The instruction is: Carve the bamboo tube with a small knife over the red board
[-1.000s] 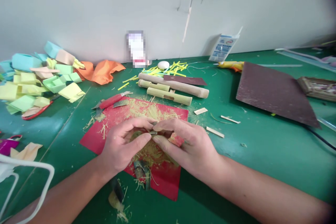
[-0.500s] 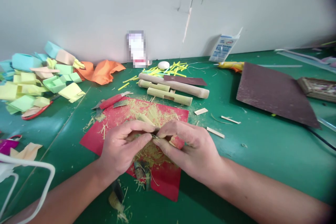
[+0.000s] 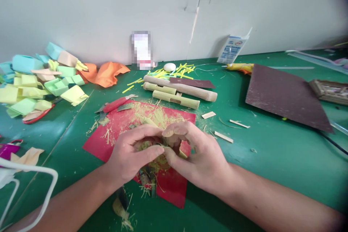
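Above a sheet of red paper (image 3: 174, 188) strewn with pale green-yellow shavings, my left hand (image 3: 133, 154) and my right hand (image 3: 194, 156) meet with bent fingers. Their fingertips pinch around a small, thin dark piece, mostly hidden, so its kind does not show. A pale bamboo piece (image 3: 148, 121) pokes out behind my left fingers; whether it is held or lies on the paper I cannot tell. Near the paper's lower edge lie dark curled scraps (image 3: 148, 179). Beyond my left hand rests a red-handled knife (image 3: 115, 105).
Notched bamboo tubes (image 3: 176, 99) and a longer round stick (image 3: 187, 87) lie behind the paper. Folded paper pieces (image 3: 27, 79) are heaped at left. A brown sandpaper sheet (image 3: 282, 98) is at right. A white wire frame (image 3: 50, 192) stands at lower left.
My fingers have shifted around the small dark piece. The right fingers have arched upward and the left thumb has slid slightly right. Things on the table stay put.
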Available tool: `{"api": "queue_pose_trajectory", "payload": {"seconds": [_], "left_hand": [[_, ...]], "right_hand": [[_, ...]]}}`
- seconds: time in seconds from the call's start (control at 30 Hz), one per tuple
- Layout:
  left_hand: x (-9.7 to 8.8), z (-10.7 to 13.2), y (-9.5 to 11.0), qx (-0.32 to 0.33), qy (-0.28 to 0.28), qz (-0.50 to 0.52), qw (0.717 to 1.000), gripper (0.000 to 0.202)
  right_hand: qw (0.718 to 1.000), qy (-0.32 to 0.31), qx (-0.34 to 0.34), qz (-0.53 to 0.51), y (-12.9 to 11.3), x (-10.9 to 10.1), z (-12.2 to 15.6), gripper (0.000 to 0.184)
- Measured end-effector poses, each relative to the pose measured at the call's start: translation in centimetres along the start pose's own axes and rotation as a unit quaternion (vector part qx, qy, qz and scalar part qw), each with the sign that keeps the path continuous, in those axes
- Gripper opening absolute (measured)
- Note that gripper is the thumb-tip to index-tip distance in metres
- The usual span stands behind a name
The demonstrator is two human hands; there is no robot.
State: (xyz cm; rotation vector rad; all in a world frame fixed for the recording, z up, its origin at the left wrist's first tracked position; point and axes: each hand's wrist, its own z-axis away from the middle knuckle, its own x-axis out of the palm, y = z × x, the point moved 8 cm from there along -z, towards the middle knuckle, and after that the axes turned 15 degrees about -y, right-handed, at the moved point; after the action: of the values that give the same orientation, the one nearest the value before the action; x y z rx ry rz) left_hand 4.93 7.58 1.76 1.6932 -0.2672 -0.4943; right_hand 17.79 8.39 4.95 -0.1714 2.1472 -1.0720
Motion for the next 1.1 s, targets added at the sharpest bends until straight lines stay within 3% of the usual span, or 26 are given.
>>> {"api": "queue_pose_trajectory", "payload": {"seconds": [0.13, 0.33, 0.43, 0.53, 0.63, 0.77, 0.97, 1.1], "left_hand": [[0.1, -0.3, -0.4, -0.01, -0.008, 0.059, 0.998, 0.017], [-0.6, -0.5, -1.2, -0.027, 0.034, 0.132, 0.99, 0.01], [-2.3, 0.0, -2.3, -0.07, 0.106, 0.113, 0.985, 0.013], [-4.5, 0.5, -3.0, -0.093, 0.183, 0.073, 0.976, 0.014], [-5.7, 0.4, -3.2, -0.084, 0.192, 0.053, 0.976, 0.018], [-6.3, 0.2, -3.1, -0.055, 0.18, 0.04, 0.981, 0.022], [-5.9, 0.0, -1.9, -0.059, 0.15, -0.121, 0.98, 0.021], [-5.7, 0.0, 0.5, 0.022, 0.143, -0.33, 0.933, 0.011]], "right_hand": [[1.0, -0.015, -0.005, -0.014, 0.1, 0.3, 0.0, 0.031], [0.996, -0.055, 0.026, -0.068, 1.0, 1.0, -0.1, 0.025], [0.995, -0.051, 0.087, 0.027, 1.6, 0.6, -0.3, 0.03], [0.961, -0.082, 0.164, 0.206, 2.3, 0.5, -0.5, 0.03], [0.916, -0.147, 0.21, 0.308, 3.1, 1.2, -0.5, 0.03], [0.899, -0.188, 0.222, 0.327, 3.3, 1.8, -0.5, 0.027], [0.896, -0.21, 0.237, 0.312, 3.5, 2.0, -0.3, 0.025], [0.894, -0.223, 0.242, 0.304, 3.6, 2.2, -0.2, 0.025]]}}
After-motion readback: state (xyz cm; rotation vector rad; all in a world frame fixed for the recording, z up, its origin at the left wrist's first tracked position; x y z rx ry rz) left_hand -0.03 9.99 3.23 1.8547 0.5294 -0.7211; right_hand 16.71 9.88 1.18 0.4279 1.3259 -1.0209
